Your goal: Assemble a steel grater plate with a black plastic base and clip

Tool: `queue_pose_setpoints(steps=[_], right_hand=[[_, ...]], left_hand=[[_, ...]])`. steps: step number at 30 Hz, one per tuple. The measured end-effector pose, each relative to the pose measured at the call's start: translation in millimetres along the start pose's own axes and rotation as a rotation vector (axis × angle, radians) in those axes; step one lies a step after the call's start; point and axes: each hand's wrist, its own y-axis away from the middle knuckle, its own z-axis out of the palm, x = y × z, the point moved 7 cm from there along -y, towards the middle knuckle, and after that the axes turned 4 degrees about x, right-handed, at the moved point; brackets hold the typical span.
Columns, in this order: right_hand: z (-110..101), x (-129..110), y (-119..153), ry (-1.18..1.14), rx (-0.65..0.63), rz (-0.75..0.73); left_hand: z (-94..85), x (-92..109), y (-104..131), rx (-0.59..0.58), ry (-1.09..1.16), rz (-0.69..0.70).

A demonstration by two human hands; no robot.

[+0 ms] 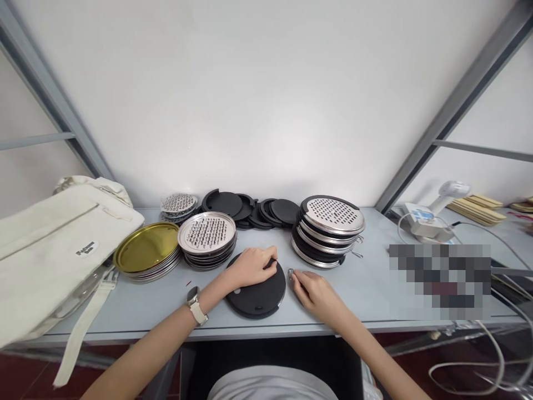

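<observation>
A round black disc lies on the desk in front of me. My left hand rests over its upper part, fingers curled, with the fingertips near the disc's upper right edge. Just right of the disc, my right hand pinches a small shiny metal piece between thumb and finger, close to the desktop. Behind my right hand stands a stack of perforated metal plates with black rims. Left of the disc is a stack of grater plates.
Gold-coloured round lids are stacked beside a cream bag at the left. Black discs and smaller grater plates lie along the wall. A white scanner on a stand and cables are at the right.
</observation>
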Motion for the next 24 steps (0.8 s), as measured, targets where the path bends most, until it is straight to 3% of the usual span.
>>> queue_pose_setpoints(steps=[9,24], right_hand=[[-7.1,12.6,2.3,0.024,0.075,0.164],[-6.1,7.9,0.3,0.047,0.030,0.119]], left_hand=[[-1.4,3.4,1.9,-0.007,-0.043,0.008],[-2.0,10.7,3.7,-0.067,0.047,0.058]])
